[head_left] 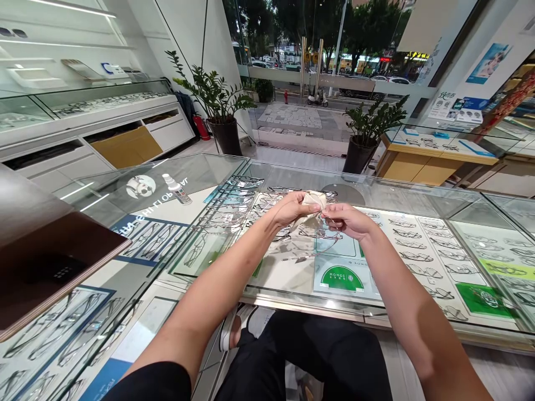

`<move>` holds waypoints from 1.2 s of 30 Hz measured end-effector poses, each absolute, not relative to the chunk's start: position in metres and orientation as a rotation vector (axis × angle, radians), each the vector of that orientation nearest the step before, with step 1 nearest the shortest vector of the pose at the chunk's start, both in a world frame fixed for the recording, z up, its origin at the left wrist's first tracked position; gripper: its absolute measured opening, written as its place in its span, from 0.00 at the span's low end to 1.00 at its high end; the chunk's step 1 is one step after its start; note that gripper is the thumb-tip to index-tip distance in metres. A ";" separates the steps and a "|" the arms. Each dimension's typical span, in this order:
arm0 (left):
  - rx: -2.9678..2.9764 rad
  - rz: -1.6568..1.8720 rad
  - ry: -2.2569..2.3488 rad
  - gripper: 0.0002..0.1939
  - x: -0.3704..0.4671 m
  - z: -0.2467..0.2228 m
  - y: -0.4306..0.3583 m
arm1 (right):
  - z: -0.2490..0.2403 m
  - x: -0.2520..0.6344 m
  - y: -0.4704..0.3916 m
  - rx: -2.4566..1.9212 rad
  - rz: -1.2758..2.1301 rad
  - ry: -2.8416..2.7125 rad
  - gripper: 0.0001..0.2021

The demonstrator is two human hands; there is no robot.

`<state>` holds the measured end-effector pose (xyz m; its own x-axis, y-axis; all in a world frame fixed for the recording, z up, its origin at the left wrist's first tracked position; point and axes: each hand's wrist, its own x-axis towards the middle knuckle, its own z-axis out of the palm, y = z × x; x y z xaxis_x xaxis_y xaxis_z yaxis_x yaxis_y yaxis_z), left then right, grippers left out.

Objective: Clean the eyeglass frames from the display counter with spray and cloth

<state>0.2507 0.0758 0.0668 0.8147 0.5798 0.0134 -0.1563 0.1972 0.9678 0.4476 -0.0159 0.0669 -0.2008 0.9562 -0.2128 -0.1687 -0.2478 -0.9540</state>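
Above the glass display case [271, 295], my two hands meet in the middle of the view. My left hand [295, 209] is closed on a cream cloth [314, 199], its thumb pressed against it. Close beside it, my right hand [345, 219] pinches a thin pair of glasses [332, 236] near the cloth. Part of the glasses' frame is covered by the cloth and fingers. Many eyeglass frames lie in rows under the glass on both sides.
A spray bottle [178, 189] lies on the glass at the left. A dark brown panel [50, 239] juts in at the left edge. Two potted plants [223, 133] [363, 150] stand beyond the case, and a wooden display cabinet [430, 161] is at the back right.
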 end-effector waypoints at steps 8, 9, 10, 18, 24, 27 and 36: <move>1.374 0.678 0.482 0.31 0.255 0.060 0.078 | 0.067 0.443 -0.015 -1.116 1.584 -1.076 0.23; 1.383 0.654 0.480 0.31 0.252 0.060 0.080 | 0.067 0.443 -0.015 -1.114 1.584 -1.066 0.23; 1.389 0.628 0.472 0.31 0.250 0.060 0.083 | 0.066 0.443 -0.014 -1.114 1.584 -1.052 0.23; 1.310 0.610 0.396 0.30 0.246 0.068 0.079 | 0.061 0.444 -0.012 -1.099 1.611 -1.078 0.22; 1.387 0.853 0.499 0.28 0.257 0.069 0.066 | 0.061 0.436 -0.014 -1.078 1.578 -1.076 0.22; 1.383 0.897 0.526 0.29 0.258 0.069 0.067 | 0.059 0.434 -0.013 -1.072 1.575 -1.064 0.23; 1.320 0.771 0.357 0.30 0.253 0.069 0.079 | 0.064 0.440 -0.013 -0.975 1.517 -0.940 0.21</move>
